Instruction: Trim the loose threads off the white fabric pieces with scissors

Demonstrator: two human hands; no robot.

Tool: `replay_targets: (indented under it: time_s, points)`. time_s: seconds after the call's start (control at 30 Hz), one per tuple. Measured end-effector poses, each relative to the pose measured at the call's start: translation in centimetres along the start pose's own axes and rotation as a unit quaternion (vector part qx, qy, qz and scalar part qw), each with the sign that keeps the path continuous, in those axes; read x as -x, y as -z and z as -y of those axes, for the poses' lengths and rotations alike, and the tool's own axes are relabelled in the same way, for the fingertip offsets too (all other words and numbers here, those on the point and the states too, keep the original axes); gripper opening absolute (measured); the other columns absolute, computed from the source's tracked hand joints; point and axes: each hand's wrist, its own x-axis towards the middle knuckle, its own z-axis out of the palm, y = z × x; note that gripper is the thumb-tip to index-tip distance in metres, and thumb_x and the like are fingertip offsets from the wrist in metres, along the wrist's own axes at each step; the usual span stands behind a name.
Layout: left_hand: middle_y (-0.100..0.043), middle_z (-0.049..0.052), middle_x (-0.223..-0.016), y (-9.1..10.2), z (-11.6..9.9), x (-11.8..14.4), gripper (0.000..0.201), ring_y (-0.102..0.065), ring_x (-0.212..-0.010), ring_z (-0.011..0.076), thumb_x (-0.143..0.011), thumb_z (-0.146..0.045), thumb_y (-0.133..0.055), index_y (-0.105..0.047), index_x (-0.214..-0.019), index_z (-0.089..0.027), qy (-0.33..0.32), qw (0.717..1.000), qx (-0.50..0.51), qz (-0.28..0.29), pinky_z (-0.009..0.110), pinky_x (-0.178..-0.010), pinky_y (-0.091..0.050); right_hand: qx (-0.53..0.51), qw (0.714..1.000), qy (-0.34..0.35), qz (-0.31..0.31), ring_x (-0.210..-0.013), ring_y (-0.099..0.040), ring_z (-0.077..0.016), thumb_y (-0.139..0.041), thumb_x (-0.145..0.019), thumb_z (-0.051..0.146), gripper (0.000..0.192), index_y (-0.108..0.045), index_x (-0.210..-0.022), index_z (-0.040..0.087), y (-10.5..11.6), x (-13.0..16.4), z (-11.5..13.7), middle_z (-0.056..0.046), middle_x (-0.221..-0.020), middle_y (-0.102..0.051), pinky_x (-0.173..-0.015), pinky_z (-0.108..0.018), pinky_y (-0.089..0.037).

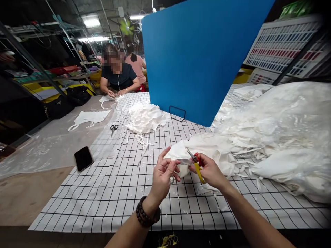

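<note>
Fabric piece (181, 151), white, sits pinched in the left hand (162, 174), thumb and fingers closed on its near edge, held up just off the desk (103, 199) so the edge stays taut w/ room for the blades. Right hand (210, 170) is closed round the yellow-and-red snips (198, 165), blades pointing left, tips touching or just at the cloth between the two hands; can't tell if they're actually biting. Rest of that piece trails back & right, toward the big heap of white fabric (279, 137) filling the right side of the desk, prob. kept close so it's w/in easy reach. Beaded bracelet (146, 215) on the left wrist.

Small white offcuts (207, 189) lie on the checked cover directly under the hands, i.e. where trimmings would drop. Further out, left of centre: a smaller pile of white pieces (146, 119) w/ loose strips hanging off its near side, black-handled scissors (113, 128) just beside it, and a dark phone (83, 158) lying flat at the edge of the checked cover, well apart from the hands. Blue upright board (201, 58) stands in a wire stand behind the piles.

At the far end a co-worker (117, 77) in a dark top has both hands on another white piece; a second person in pink is behind.
</note>
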Motion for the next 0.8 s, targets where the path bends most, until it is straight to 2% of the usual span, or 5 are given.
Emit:
replay_targets:
  time_s: [0.1,0.2,0.3,0.4,0.8]
  points:
    - [-0.054,0.016,-0.134,-0.3,0.0,0.4,0.025,-0.06,-0.06,0.0098,-0.086,-0.036,-0.062,-0.071,-0.085,-0.013,0.001,0.998,0.055,0.039,0.025,-0.048,-0.052,0.014,0.999,-0.013,-0.032,-0.086,-0.058,-0.0221,-0.075,-0.073,0.044,0.037,-0.056,-0.094,0.021,1.3,1.3,1.0,-0.007,-0.098,-0.063,-0.075,-0.035,-0.049]
    - [-0.068,0.012,-0.105,-0.7,0.0,0.4,0.022,-0.063,-0.065,0.0132,-0.086,-0.034,-0.063,-0.071,-0.085,-0.014,-0.006,0.995,0.077,0.065,0.027,-0.059,-0.054,0.097,0.995,-0.02,0.017,-0.066,-0.05,-0.0156,-0.075,-0.073,0.043,0.033,-0.051,-0.082,0.022,2.6,2.8,3.3,0.001,-0.075,-0.055,-0.059,-0.028,-0.043]
    - [-0.065,0.006,-0.086,-0.9,0.1,0.4,0.019,-0.065,-0.072,0.0155,-0.089,-0.032,-0.06,-0.07,-0.087,-0.015,-0.029,0.996,0.035,0.073,0.03,-0.069,-0.055,0.211,0.974,0.001,0.084,-0.062,-0.044,-0.0143,-0.078,-0.07,0.04,0.035,-0.049,-0.08,0.023,3.0,4.3,5.6,0.003,-0.07,-0.05,-0.055,-0.027,-0.038]
    - [-0.061,0.004,-0.083,-0.8,0.1,0.6,0.019,-0.065,-0.071,0.0152,-0.091,-0.032,-0.057,-0.069,-0.091,-0.017,-0.052,0.995,-0.04,0.076,0.03,-0.071,-0.054,0.3,0.95,0.024,0.081,-0.065,-0.047,-0.0163,-0.078,-0.068,0.04,0.038,-0.047,-0.082,0.024,2.6,5.2,7.1,0.001,-0.075,-0.055,-0.057,-0.028,-0.039]
    - [-0.06,0.004,-0.08,0.0,-0.2,0.9,0.015,-0.061,-0.077,0.017,-0.094,-0.024,-0.051,-0.065,-0.089,-0.021,-0.135,0.968,-0.177,0.115,0.031,-0.072,-0.048,0.398,0.913,0.073,0.05,-0.064,-0.051,-0.017,-0.072,-0.071,0.044,0.036,-0.045,-0.08,0.023,1.1,5.0,7.9,-0.001,-0.076,-0.056,-0.056,-0.029,-0.038]
